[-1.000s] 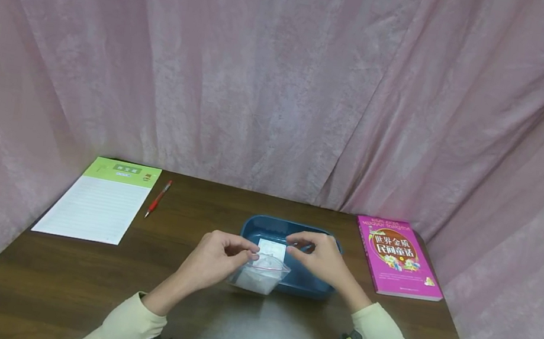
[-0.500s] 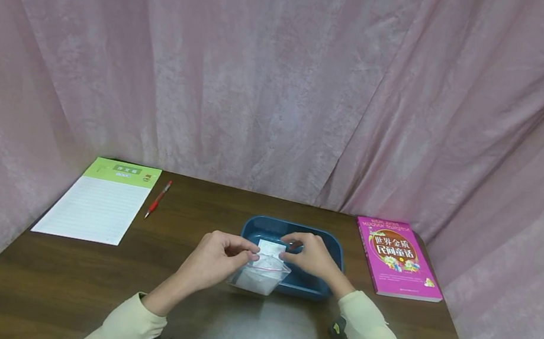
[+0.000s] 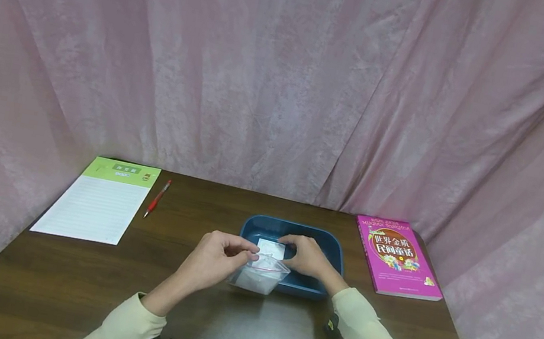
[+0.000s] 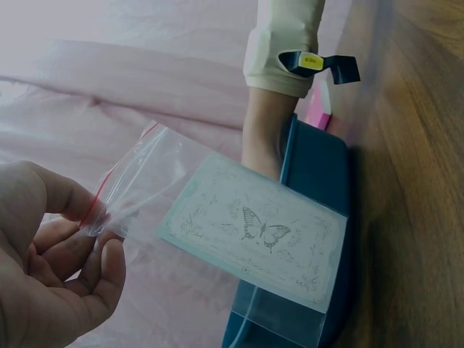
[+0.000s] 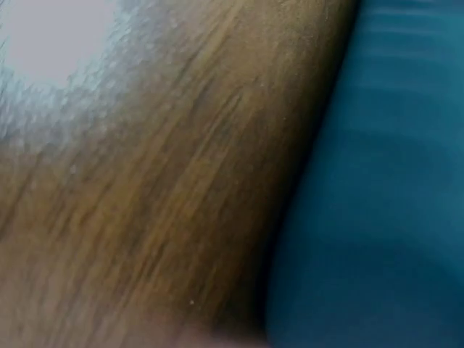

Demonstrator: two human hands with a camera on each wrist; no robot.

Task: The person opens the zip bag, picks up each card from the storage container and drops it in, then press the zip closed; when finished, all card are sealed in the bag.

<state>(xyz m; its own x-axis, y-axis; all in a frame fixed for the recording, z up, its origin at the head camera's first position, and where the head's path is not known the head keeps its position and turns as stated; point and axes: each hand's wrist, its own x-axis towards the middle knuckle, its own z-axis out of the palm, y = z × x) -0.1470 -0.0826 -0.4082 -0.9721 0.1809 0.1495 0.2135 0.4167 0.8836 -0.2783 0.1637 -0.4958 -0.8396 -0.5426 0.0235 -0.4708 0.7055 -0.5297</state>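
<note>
My left hand (image 3: 214, 256) pinches the top corner of a clear zip bag (image 4: 148, 163) with a red seal line, between thumb and forefinger. Inside the bag is a pale card (image 4: 254, 228) printed with a butterfly. The bag hangs in front of the near left rim of a blue tray (image 3: 332, 241). A small white card (image 3: 271, 247) shows in the tray, just behind the bag. My right hand (image 3: 308, 256) reaches down into the tray, thumb and forefinger spread apart at that card's right edge. In the left wrist view, the bag and tray wall hide its fingers.
A lined writing pad (image 3: 99, 203) with a green header lies at the left, beside a red pen (image 3: 157, 199). A pink book (image 3: 397, 259) lies at the right. Pink curtains (image 3: 266, 72) enclose the back and sides of the wooden table (image 3: 68, 291).
My right hand has moved left and lower into the tray, to the small white card's edge. My left hand and the bag have stayed in place.
</note>
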